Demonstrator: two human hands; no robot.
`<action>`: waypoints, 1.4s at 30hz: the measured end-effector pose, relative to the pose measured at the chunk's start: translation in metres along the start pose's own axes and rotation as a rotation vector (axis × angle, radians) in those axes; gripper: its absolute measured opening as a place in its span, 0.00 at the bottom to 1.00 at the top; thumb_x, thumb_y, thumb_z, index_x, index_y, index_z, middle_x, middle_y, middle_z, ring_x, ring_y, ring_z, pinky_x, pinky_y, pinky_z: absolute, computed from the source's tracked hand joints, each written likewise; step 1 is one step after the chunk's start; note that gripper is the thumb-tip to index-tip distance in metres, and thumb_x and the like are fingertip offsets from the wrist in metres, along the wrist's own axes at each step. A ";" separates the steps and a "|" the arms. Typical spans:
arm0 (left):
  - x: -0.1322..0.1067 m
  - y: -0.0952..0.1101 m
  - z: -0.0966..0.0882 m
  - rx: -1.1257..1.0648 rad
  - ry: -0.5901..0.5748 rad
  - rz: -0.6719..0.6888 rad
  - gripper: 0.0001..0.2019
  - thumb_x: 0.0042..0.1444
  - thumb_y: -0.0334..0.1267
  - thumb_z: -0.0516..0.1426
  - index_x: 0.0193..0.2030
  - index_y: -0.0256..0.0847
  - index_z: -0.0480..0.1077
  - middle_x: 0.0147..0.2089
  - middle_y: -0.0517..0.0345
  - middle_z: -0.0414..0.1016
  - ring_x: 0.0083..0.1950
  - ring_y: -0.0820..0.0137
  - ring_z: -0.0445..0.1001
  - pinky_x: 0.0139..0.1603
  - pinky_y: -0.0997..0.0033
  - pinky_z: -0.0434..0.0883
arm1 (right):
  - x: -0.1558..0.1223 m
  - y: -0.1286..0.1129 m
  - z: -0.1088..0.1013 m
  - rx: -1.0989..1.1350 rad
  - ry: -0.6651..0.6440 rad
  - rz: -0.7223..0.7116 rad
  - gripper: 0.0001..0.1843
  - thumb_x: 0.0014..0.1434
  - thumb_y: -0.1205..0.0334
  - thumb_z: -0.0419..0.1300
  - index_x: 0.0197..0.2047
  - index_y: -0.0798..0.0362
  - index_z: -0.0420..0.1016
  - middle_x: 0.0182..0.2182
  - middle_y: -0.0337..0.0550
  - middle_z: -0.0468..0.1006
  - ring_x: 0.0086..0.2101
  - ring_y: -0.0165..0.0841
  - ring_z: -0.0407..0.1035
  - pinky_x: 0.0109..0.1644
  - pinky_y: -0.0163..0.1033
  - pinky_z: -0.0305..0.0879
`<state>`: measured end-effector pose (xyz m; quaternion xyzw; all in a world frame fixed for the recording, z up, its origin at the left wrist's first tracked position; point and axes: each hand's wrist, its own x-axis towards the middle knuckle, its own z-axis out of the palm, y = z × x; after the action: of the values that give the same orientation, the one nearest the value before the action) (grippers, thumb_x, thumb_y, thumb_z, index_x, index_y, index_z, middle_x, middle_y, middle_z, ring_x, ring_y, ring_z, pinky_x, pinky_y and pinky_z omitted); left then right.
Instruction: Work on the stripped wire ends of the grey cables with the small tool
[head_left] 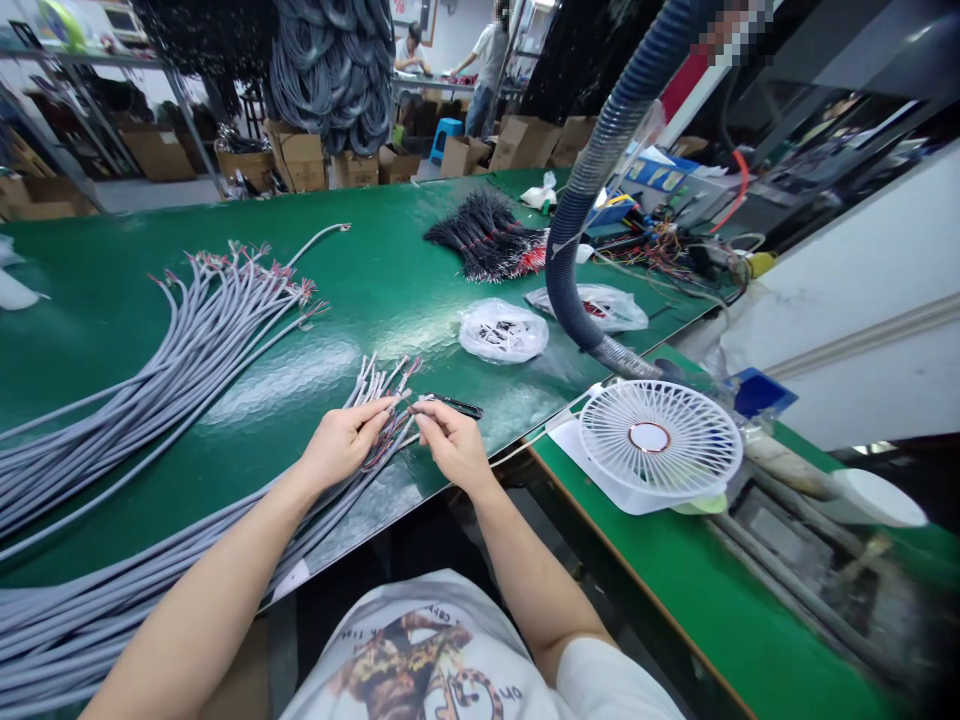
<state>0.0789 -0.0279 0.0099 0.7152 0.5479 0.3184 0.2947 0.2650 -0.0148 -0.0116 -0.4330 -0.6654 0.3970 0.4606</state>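
1. Head view, writing: the shirt [450,660] carries a printed figure and lettering, curved and partly folded; no full word can be read. A red "%" shows on the framed sign [411,14] at the back. Marks on the cardboard boxes [301,160] are too small to read.
2. Left hand [349,438]: thumb and forefinger pinched together on a thin cable end.
3. Right hand [452,442]: fingertips drawn together just beside the left's, at fine wires; exact grip too small to tell. Black-handled tool [461,407] just beyond these fingers; held or lying, cannot tell.
4. Near grey cables [217,545]: run from lower left under the left forearm, stripped ends around the hands. Second cable bundle [172,370] lies farther left, ends fanned.
5. Edges: the green table [390,265] has its near edge running diagonally below both hands. Green surface stretches from the hands to the black wire bundle [484,235]. Rightward, a plastic bag [502,331], then the hose [574,230] and white fan [660,440] bound the reach.
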 end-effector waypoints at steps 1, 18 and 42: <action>0.000 -0.001 0.002 0.026 -0.011 0.015 0.22 0.62 0.45 0.48 0.55 0.38 0.74 0.27 0.57 0.78 0.25 0.70 0.71 0.33 0.74 0.66 | 0.001 -0.001 0.001 -0.028 0.010 -0.014 0.12 0.61 0.59 0.54 0.39 0.56 0.77 0.20 0.37 0.69 0.21 0.26 0.63 0.27 0.32 0.62; 0.006 -0.002 -0.005 -0.481 -0.096 -0.218 0.26 0.57 0.50 0.54 0.52 0.29 0.73 0.16 0.68 0.57 0.19 0.78 0.53 0.23 0.77 0.54 | -0.007 0.000 -0.001 -0.228 0.027 -0.163 0.15 0.63 0.65 0.52 0.48 0.52 0.77 0.45 0.48 0.81 0.44 0.36 0.76 0.51 0.41 0.70; 0.004 -0.001 0.003 -0.230 -0.173 -0.098 0.19 0.60 0.48 0.49 0.40 0.35 0.74 0.17 0.66 0.57 0.20 0.76 0.56 0.22 0.77 0.55 | -0.015 -0.021 0.004 -0.319 -0.089 -0.193 0.13 0.64 0.61 0.51 0.36 0.54 0.75 0.28 0.42 0.76 0.28 0.30 0.69 0.36 0.33 0.65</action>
<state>0.0815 -0.0243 0.0075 0.6740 0.5147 0.3016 0.4358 0.2599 -0.0360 0.0026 -0.4168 -0.7781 0.2592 0.3919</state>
